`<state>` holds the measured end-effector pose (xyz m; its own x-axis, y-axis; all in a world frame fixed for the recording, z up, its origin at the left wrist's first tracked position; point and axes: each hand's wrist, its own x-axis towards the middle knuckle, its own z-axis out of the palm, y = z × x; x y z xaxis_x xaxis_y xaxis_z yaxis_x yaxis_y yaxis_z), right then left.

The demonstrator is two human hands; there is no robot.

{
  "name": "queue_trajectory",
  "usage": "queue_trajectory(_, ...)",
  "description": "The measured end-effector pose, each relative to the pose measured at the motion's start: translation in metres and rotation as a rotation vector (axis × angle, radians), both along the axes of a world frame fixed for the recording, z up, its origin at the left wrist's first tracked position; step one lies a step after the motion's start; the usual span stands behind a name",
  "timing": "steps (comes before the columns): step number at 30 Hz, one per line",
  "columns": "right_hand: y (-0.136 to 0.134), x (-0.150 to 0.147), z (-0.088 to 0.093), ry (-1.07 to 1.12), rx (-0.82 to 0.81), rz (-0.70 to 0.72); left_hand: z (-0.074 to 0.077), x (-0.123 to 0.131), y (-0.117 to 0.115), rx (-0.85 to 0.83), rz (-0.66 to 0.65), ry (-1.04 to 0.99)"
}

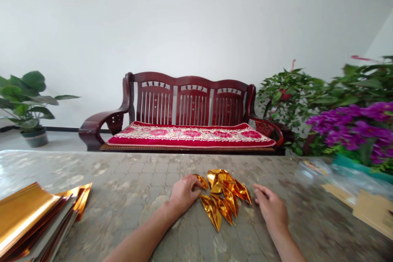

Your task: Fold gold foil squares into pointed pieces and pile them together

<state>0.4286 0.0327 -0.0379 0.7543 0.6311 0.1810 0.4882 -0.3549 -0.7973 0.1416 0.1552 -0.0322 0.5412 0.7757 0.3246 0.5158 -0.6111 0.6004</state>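
A small heap of folded gold foil papers (231,192), pointed at their ends, lies on the table in front of me. At the heap's left side my left hand (185,192) is closed, its fingertips on one folded gold foil paper (201,180) that is partly hidden behind the hand. My right hand (272,208) is just right of the heap, apart from it. Its fingers are curled in with the thumb close to them, and nothing shows between them.
Stacked gold foil sheets (27,217) lie at the left of the patterned table (123,196). On the right are clear plastic wrapping (316,170), brown cardboard (373,213) and purple flowers (353,127). A wooden bench (192,104) stands beyond, with a potted plant (33,131) to its left.
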Motion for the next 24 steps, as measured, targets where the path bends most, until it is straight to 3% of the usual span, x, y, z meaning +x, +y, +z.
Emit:
queue_trajectory(5,0.006,-0.031,0.023,-0.191,0.006,0.090,-0.002,-0.004,0.002,-0.034,0.053,-0.011)
queue_trajectory(9,0.024,-0.068,0.054,-0.472,-0.099,0.279,-0.004,-0.006,0.007,-0.055,0.165,-0.023)
queue_trajectory(13,0.050,-0.092,0.075,-0.735,-0.307,0.318,-0.004,-0.006,0.010,-0.073,0.241,-0.023)
queue_trajectory(19,0.080,-0.109,0.075,-0.813,-0.407,0.300,-0.002,-0.003,0.011,-0.080,0.235,-0.005)
queue_trajectory(24,0.085,-0.118,0.075,-0.857,-0.417,0.271,0.000,0.000,0.013,-0.063,0.236,0.019)
